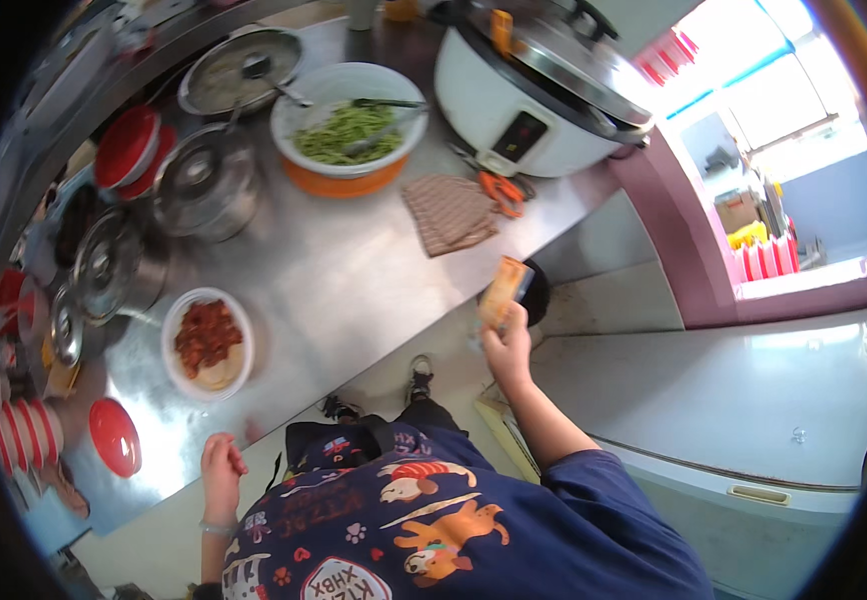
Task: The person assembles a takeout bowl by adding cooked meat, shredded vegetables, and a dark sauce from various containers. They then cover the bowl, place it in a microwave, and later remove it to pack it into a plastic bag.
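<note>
**Orange packet (pixel 501 290) held up in the right hand (pixel 508 338), just off the steel counter (pixel 324 280)**

So the packet is a small, flat rectangle, taller than wide, mostly orange-yellow with paler patches and a darker, bluish strip down its right side. It's kinda blurry, so the finer markings are lost on me. It's tilted, top leaning right. Can't tell if it's opened or sealed.

Right fingers are clamped on its near end. It's in the air to the right of the counter's near edge, with a dark round thing (pixel 537 297) behind it that I can't make out.

Left hand (pixel 222 465) is near the counter's near edge, fingers loosely curled and close together; can't tell if anything's tucked inside. Closest stuff to it: a red lid (pixel 115 437) to the left and, farther back, a white tub (pixel 171 355) of reddish chunks.

Far from the packet, a checked cloth (pixel 451 213) lies beside orange-handled scissors (pixel 502 193).
</note>
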`<state>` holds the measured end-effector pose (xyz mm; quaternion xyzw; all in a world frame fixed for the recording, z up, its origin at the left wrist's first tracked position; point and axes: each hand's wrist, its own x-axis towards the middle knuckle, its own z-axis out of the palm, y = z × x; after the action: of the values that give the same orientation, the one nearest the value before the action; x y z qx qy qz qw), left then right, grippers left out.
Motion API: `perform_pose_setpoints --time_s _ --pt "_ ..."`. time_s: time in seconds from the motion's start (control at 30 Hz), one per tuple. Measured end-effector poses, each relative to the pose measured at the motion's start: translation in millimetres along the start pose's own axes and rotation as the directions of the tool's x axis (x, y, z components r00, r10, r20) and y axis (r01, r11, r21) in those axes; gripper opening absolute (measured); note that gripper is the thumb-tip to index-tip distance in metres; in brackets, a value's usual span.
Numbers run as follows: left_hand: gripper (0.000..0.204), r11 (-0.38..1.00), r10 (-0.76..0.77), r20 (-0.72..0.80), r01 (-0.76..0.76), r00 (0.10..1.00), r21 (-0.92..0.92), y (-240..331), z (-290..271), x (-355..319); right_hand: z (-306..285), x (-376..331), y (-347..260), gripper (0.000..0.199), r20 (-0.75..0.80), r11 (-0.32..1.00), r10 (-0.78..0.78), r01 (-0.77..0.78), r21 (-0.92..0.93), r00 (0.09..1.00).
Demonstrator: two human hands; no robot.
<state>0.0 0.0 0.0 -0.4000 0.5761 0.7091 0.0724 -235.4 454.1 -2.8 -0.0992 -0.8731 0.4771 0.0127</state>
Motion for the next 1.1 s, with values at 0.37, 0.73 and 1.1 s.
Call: perform_pose_setpoints --time_s 0.37,0.73,1.1 --pt "0.022 0.946 -0.165 -0.165 0.108 0.972 -0.307 -14.2 87.5 8.6 -158.9 144.7 299.5 0.106 -0.3 0.63 0.585 -0.655 -0.418 0.754" --pt "0.033 0.701 -0.128 -0.461 -0.249 0.878 -0.668 3.7 81.6 26.6 -108.2 104.3 133.5 0.058 0.422 0.97 0.0 -0.103 0.222 0.906" --pt "0.015 0.852 -0.012 -0.393 -0.196 0.919 -0.485 46.1 47.9 61.9 86.5 20.2 -122.8 0.036 0.907 0.978 -0.187 -0.01 0.206 0.377"
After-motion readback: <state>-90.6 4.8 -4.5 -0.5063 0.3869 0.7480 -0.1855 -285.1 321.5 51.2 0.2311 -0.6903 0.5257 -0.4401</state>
